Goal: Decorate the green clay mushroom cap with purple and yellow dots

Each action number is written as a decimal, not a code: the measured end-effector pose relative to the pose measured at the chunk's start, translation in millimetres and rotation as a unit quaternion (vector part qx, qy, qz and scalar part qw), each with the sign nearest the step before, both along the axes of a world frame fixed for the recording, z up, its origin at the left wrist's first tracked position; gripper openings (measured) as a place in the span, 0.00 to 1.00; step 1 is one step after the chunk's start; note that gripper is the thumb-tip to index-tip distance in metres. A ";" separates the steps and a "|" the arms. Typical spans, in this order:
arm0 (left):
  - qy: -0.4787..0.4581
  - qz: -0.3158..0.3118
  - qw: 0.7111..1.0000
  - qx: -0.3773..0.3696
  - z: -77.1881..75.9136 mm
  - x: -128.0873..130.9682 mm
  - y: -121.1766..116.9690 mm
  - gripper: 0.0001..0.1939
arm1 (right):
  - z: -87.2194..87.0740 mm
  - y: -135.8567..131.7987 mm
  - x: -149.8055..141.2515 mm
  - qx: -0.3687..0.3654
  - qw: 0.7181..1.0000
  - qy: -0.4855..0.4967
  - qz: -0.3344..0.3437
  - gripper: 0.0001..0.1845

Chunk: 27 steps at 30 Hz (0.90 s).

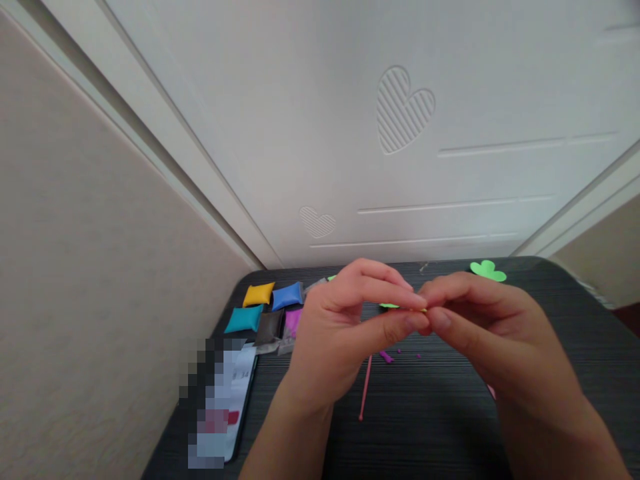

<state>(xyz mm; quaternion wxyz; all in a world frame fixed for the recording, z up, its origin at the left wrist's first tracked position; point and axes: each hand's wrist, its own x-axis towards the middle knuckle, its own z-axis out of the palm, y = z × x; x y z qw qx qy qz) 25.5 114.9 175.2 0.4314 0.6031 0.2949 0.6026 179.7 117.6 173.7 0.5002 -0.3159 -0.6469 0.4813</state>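
Over the dark table, my left hand (345,320) and my right hand (495,333) meet at the fingertips. Both are closed in a pinch on a small yellow piece of clay (421,310), of which only a thin edge shows. Behind the fingers a green shape (389,305) is partly covered. Below my hands lie a thin pink stick (366,390) and a purple bit of clay (387,357) with a few crumbs. A pink edge peeks out beside my right wrist.
Soft packets stand to the left: yellow (259,294), blue (287,297), teal (244,319), dark grey (270,327) and purple (293,323). A phone (235,400), partly blurred, lies nearer. A green petalled shape (488,271) rests at the back right. A white panel (340,133) rises behind the table (415,427).
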 end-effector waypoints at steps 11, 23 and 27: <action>-0.043 0.014 0.999 -0.015 -2.2 -3.7 4.3 0.08 | 3.8 0.9 9.5 0.043 0.990 -0.092 -0.103 0.05; -0.160 0.110 0.980 -0.046 -5.9 -35.4 28.1 0.05 | -106.4 0.4 68.4 0.043 0.859 -0.502 -0.085 0.08; -0.154 0.134 0.978 -0.050 -4.1 -40.4 28.6 0.06 | -132.5 -1.9 70.9 0.053 0.833 -0.545 -0.080 0.10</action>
